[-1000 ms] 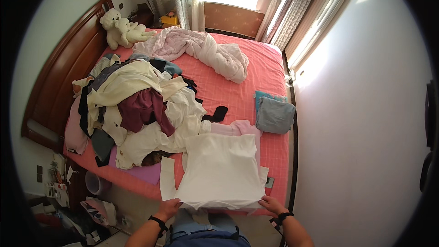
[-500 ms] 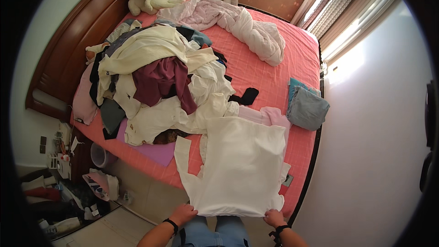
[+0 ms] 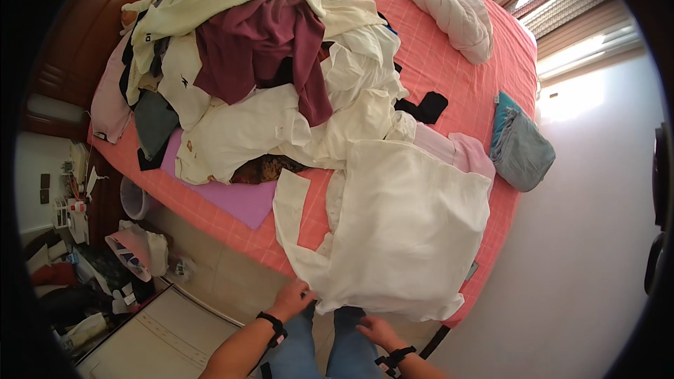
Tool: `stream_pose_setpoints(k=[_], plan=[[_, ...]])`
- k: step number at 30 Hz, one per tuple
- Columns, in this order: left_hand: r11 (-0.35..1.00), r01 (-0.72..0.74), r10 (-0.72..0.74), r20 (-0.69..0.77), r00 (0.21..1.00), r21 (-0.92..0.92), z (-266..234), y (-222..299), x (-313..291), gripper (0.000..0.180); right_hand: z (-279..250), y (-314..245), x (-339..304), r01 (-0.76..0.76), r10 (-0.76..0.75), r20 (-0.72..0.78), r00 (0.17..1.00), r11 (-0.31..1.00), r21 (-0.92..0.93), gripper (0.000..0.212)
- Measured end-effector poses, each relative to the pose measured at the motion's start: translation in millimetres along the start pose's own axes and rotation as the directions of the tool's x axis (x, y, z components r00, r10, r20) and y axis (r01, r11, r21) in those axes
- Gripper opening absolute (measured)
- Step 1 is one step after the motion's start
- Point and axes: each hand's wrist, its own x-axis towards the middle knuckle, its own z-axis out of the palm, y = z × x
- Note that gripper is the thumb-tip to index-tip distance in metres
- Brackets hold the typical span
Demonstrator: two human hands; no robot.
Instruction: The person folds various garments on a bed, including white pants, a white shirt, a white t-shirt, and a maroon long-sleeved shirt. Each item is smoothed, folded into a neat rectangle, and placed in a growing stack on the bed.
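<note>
A white long-sleeved top (image 3: 411, 228) lies spread over the foot of the bed, its near edge hanging above my legs. One sleeve (image 3: 289, 207) stretches out on its left. My left hand (image 3: 293, 300) is beside the top's near left corner, fingers parted and close to the cloth; I see nothing gripped in it. Below the near edge, my right hand (image 3: 379, 332) hovers in front of my knees, apart from the top, with its fingers loosely parted and nothing in them. Pale pink clothing (image 3: 472, 156) shows from under the top's far edge.
A large heap of clothes with a maroon garment (image 3: 260, 42) covers the left of the bed (image 3: 449, 91). A black sock-like item (image 3: 425, 107) and a folded grey cloth (image 3: 523, 158) lie farther right. Bags (image 3: 137, 249) and a bin (image 3: 133, 198) stand on the floor at left.
Both hands have let go of the top's near corners. The left has risen slightly toward the sleeve side; the right has moved inward to the left. The view has shifted closer.
</note>
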Motion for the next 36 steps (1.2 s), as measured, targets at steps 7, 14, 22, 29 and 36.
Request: stream_pose_setpoints(k=[7,14,22,29,36], plan=[[0.936,0.079,-0.305,-0.681,0.666,-0.342,-60,-49,113,0.035,45,-64,41,0.061,-0.063,0.019,0.998,0.992,0.113,0.050],[0.886,0.020,-0.267,-0.475,0.839,-0.463,-73,-21,96,0.017,46,-153,72,0.345,-0.267,-0.261,0.928,0.880,0.325,0.058],[0.664,-0.746,0.716,-0.332,0.614,0.050,-121,168,-20,0.021,10,-193,16,0.482,-0.412,-0.269,0.870,0.601,0.637,0.055],[0.793,-0.094,-0.110,-0.293,0.950,-0.601,-92,136,160,0.025,-32,-122,-118,0.083,0.074,-0.169,0.983,0.642,0.762,0.049],[0.809,0.013,-0.223,-0.287,0.931,-0.588,-80,148,316,0.043,-12,-58,-138,0.299,-0.003,-0.384,0.923,0.633,0.714,0.039]])
